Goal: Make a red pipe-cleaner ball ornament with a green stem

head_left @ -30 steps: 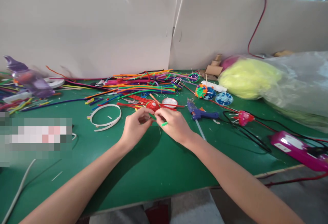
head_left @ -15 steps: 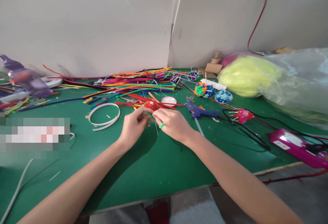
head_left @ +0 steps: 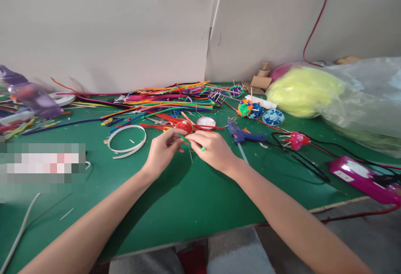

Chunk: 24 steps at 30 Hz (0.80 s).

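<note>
1. Green pipe cleaner is at the centre of the table, between the 2 hands, just in front of a red ball.
2. Left hand: thumb and fingertips are drawn narrow, pinching the near part of the green piece; whether they also touch the red ball, I cannot tell.
3. Right hand: fingers are curled, thumb and index pinched on the same piece; 1 green end shows by the curled fingers.
4. Behind the hands lie red pipe cleaners, a round dish with white contents, and a multicoloured heap along the base of the pale panels.
5. Left of the left hand is a looped white strip; farther left, a purple bottle leans over more coloured stems.
6. Right of the right hand is a blue glue gun, with a clear stick beside it. Behind it sit 3 decorated pieces: 1 orange and green, 2 blue.
7. Farther right are a red piece with white sticks, a magenta power strip and a clear bag, with a bright yellow bundle at its left side.
</note>
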{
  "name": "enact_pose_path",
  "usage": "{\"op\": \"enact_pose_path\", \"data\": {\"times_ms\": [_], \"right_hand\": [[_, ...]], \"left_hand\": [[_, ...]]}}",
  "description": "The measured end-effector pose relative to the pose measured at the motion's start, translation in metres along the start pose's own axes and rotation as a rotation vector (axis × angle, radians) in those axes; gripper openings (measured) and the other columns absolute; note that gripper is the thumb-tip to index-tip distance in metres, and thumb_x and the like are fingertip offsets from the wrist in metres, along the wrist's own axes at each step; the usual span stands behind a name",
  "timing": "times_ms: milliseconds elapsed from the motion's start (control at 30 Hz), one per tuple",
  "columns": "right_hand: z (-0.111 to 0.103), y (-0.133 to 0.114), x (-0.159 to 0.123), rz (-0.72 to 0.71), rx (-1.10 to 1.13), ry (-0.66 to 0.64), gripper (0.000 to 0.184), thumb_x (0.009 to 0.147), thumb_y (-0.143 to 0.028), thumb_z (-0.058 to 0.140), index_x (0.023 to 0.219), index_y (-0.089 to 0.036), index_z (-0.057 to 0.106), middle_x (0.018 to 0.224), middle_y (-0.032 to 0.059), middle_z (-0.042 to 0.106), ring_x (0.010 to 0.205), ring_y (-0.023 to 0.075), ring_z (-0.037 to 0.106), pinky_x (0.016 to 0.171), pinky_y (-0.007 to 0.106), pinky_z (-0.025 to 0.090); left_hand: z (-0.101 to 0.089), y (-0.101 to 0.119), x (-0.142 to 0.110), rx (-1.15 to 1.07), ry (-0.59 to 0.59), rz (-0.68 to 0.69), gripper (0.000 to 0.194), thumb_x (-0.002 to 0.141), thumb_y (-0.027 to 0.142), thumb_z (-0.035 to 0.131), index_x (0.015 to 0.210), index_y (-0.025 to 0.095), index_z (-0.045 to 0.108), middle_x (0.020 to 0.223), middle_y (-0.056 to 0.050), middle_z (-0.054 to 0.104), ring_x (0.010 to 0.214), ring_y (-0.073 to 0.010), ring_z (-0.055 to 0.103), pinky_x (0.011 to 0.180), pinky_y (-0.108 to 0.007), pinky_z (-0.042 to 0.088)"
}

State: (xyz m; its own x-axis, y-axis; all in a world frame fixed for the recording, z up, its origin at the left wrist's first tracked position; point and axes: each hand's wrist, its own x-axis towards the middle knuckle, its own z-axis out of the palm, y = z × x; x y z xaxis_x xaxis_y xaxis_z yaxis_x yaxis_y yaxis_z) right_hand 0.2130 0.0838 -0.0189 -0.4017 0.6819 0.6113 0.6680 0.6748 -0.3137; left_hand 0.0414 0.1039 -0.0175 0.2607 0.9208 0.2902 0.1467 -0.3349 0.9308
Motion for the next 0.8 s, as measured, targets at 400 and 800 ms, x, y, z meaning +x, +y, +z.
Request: {"op": "enact_pose_path", "data": {"times_ms": [400,800], "right_hand": [[-0.0028,-0.0047,0.0003,0.047,-0.024,-0.055,0.027,0.089,-0.008,0.049,0.100,-0.014,0.072,0.088,0.0087,0.071,0.077,0.0164,0.066,0.072,0.028,0.049],[-0.0034,0.0001,0.0011,0.197,0.275,-0.074,0.018,0.086,-0.016,0.057,0.101,-0.017,0.066,0.080,0.0027,0.070,0.070,0.0138,0.064,0.068,0.027,0.048]], "left_hand": [[0.0002,0.0030,-0.0004,0.030,0.020,-0.002,0.019,0.074,0.021,0.061,0.092,0.017,0.066,0.070,0.001,0.064,0.056,-0.0124,0.062,0.056,-0.025,0.054],[-0.0029,0.0028,0.0005,0.040,0.049,-0.013,0.020,0.071,0.018,0.061,0.091,0.017,0.067,0.068,0.002,0.063,0.058,-0.0118,0.060,0.057,-0.024,0.053]]}}
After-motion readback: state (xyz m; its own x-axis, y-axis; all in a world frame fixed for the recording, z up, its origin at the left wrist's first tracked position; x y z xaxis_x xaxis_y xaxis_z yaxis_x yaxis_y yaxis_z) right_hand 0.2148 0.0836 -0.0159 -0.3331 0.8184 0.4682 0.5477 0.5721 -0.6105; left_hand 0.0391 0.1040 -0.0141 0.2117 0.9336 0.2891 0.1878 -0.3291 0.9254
